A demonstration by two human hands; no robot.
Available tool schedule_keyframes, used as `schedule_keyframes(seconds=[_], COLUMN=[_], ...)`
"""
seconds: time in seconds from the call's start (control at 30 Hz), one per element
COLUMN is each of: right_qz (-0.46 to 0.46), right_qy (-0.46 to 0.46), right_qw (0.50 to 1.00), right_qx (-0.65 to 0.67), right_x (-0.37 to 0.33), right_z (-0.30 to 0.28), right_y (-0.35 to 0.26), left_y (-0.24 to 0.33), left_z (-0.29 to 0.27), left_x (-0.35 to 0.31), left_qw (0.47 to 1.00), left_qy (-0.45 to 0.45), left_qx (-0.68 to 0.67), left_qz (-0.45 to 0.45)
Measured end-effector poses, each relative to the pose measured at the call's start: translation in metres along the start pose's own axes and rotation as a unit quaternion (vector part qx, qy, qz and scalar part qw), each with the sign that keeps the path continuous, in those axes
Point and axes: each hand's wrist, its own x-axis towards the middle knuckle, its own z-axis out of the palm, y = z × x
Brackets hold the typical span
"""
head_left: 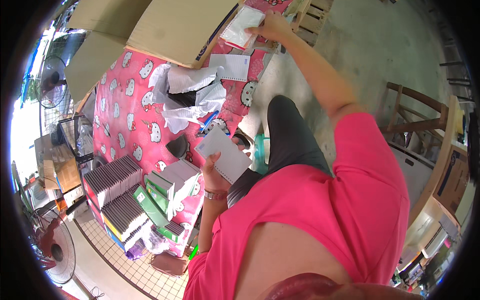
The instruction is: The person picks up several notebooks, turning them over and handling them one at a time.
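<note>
My left hand [214, 176], near my lap, is closed around white loose-leaf paper [226, 154] with a row of punched holes along one edge. Some of its fingers are hidden behind the sheets. Stretched out to the far end of the table, my right hand [276, 26] grips the right edge of a white pack of punched paper [242, 26] with a red lower edge. Just below that pack, another white punched sheet [231, 67] lies on the pink patterned tablecloth [125, 112]. Crumpled white paper [200, 102] surrounds a dark object beside a blue pen [209, 120].
A large cardboard box [177, 30] stands at the far left of the tabletop. Stacks of spiral-bound notebooks [115, 180] and green binders [154, 207] fill the near left. A fan [55, 250] stands beyond them, and a wooden chair [417, 110] is on the right.
</note>
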Motion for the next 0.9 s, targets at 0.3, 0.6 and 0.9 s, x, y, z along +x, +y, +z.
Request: schedule_keyframes(seconds=[0.3, 0.6, 0.9], right_qz=[0.022, 0.012, -0.049], right_qy=[-0.013, 0.235, 0.176], right_qw=[0.915, 0.970, 0.983], right_qx=[0.404, 0.066, 0.003], right_x=[0.019, 0.109, 0.114], right_z=[0.039, -0.022, 0.007], right_y=[-0.008, 0.009, -0.004], left_y=[-0.002, 0.003, 0.004], left_z=[-0.008, -0.026, -0.008], left_x=[-0.010, -0.014, 0.003], left_qw=[0.999, 0.998, 0.997], left_qy=[0.015, 0.036, -0.015], left_qx=[-0.028, -0.057, -0.081], left_qz=[0.014, 0.002, -0.009])
